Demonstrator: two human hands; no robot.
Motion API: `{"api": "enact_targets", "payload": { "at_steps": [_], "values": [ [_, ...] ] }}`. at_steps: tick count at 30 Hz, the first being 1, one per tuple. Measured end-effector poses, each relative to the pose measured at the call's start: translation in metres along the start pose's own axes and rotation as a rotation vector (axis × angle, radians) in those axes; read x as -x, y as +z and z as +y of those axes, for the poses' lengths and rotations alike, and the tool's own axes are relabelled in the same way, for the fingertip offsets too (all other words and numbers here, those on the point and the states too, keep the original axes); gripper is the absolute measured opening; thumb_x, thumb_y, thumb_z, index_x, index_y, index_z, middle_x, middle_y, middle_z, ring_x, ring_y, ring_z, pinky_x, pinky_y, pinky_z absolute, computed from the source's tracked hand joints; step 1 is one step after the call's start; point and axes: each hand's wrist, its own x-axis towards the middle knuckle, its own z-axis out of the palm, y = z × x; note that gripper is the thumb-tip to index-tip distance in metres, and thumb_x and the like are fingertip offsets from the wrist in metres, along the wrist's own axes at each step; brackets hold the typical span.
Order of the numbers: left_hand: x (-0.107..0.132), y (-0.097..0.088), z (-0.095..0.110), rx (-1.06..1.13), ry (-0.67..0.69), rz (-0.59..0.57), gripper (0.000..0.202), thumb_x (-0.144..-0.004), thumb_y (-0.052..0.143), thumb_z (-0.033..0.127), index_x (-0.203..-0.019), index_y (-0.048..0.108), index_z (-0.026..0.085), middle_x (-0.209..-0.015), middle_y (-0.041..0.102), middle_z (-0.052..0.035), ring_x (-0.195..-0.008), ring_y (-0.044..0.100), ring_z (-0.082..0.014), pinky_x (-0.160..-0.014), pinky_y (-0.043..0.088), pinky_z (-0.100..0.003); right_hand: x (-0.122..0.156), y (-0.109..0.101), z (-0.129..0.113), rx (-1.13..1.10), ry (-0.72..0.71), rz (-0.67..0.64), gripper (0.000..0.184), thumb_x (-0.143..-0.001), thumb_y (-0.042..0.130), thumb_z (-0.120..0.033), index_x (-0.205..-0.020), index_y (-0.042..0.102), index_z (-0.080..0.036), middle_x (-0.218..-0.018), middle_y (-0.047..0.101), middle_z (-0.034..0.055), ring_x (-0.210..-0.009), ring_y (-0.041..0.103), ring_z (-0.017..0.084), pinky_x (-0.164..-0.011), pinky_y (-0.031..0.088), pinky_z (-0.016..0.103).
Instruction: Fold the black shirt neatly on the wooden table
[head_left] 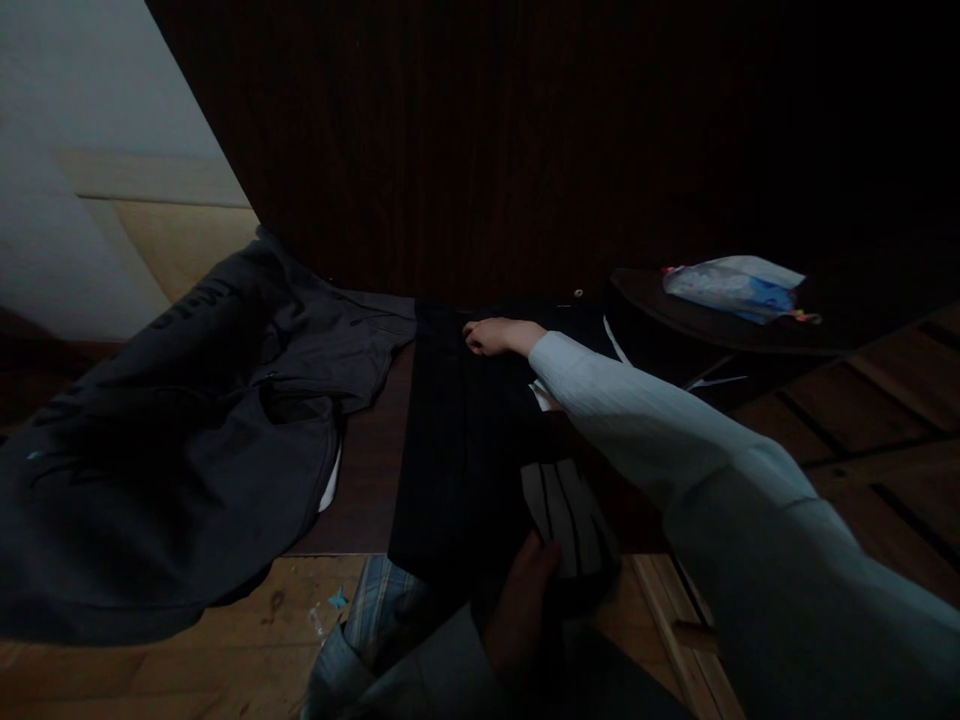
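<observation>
A black garment [450,430] lies over a dark brown wooden surface [367,460], its near end hanging past the front edge. At the garment's far end, my right hand [491,337] rests with curled fingers closed on the cloth. My left hand [525,590] is low at the front, dim, gripping the garment's near side beside a patch with grey stripes [566,515]. Its lower fingers are hidden in shadow. A dark grey hooded garment with black print [225,400] is spread to the left.
On the right, a clear and blue plastic packet [739,288] sits on a dark rounded seat or ledge [660,300]. A tall dark wooden panel [465,150] stands behind. Wooden slats [885,420] lie to the right. Small blue scrap [337,598] is on the wooden floor [247,650].
</observation>
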Motion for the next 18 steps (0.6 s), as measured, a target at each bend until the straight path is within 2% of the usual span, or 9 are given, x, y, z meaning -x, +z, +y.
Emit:
{"api": "enact_targets", "payload": {
  "at_steps": [2, 3, 6, 8, 11, 13, 18],
  "values": [
    [-0.004, 0.003, -0.005, -0.039, 0.007, -0.011, 0.047, -0.082, 0.037, 0.039, -0.118, 0.051, 0.013, -0.121, 0.055, -0.0094, -0.113, 0.048, -0.0198, -0.098, 0.035, -0.030, -0.001, 0.001, 0.001, -0.001, -0.001, 0.004, 0.027, -0.080, 0.043, -0.016, -0.097, 0.064, -0.018, -0.128, 0.047, 0.0057, -0.096, 0.055, 0.018, -0.073, 0.039, 0.025],
    [-0.005, 0.003, -0.008, -0.110, 0.009, 0.029, 0.045, -0.082, 0.039, 0.040, -0.116, 0.054, 0.013, -0.119, 0.056, -0.0093, -0.112, 0.049, -0.0196, -0.098, 0.034, -0.029, -0.001, 0.002, 0.001, 0.000, -0.002, 0.007, 0.027, -0.080, 0.043, -0.016, -0.097, 0.064, -0.018, -0.129, 0.046, 0.0053, -0.097, 0.055, 0.018, -0.073, 0.039, 0.025],
    [-0.003, -0.001, -0.017, -0.376, 0.046, 0.155, 0.044, -0.085, 0.035, 0.038, -0.118, 0.053, 0.016, -0.115, 0.059, -0.0100, -0.104, 0.053, -0.0188, -0.093, 0.036, -0.026, -0.002, 0.004, 0.002, -0.003, -0.009, 0.014, 0.027, -0.080, 0.044, -0.017, -0.098, 0.063, -0.018, -0.130, 0.045, 0.0049, -0.100, 0.054, 0.018, -0.075, 0.040, 0.026],
    [0.000, -0.006, -0.019, -0.609, 0.063, 0.186, 0.045, -0.087, 0.030, 0.033, -0.125, 0.047, 0.016, -0.106, 0.063, -0.0120, -0.090, 0.059, -0.0193, -0.084, 0.041, -0.027, -0.002, 0.004, 0.002, -0.004, -0.006, 0.018, 0.026, -0.080, 0.044, -0.017, -0.097, 0.064, -0.018, -0.130, 0.045, 0.0051, -0.100, 0.054, 0.019, -0.076, 0.040, 0.026],
    [0.004, -0.012, -0.013, -0.994, -0.012, 0.209, 0.047, -0.087, 0.028, 0.024, -0.130, 0.040, 0.013, -0.088, 0.067, -0.0153, -0.074, 0.063, -0.0222, -0.070, 0.045, -0.030, -0.002, 0.002, 0.002, 0.002, 0.003, 0.015, 0.026, -0.080, 0.043, -0.016, -0.096, 0.064, -0.017, -0.129, 0.046, 0.0055, -0.100, 0.054, 0.019, -0.076, 0.039, 0.026],
    [0.007, -0.016, -0.006, -1.164, -0.074, 0.209, 0.047, -0.086, 0.029, 0.018, -0.132, 0.038, 0.014, -0.085, 0.068, -0.0162, -0.073, 0.064, -0.0233, -0.067, 0.045, -0.030, -0.001, 0.001, -0.001, -0.003, 0.009, 0.020, 0.026, -0.080, 0.043, -0.015, -0.097, 0.063, -0.017, -0.128, 0.047, 0.0059, -0.100, 0.054, 0.019, -0.075, 0.039, 0.026],
    [0.018, -0.041, 0.002, -1.263, -0.084, 0.213, 0.052, -0.083, 0.028, 0.012, -0.134, 0.032, 0.014, -0.078, 0.068, -0.0147, -0.067, 0.064, -0.0216, -0.060, 0.044, -0.027, -0.002, 0.002, -0.006, -0.024, 0.042, 0.074, 0.029, -0.081, 0.040, -0.015, -0.100, 0.062, -0.015, -0.122, 0.052, 0.0087, -0.096, 0.055, 0.019, -0.072, 0.039, 0.026]
  ]
}}
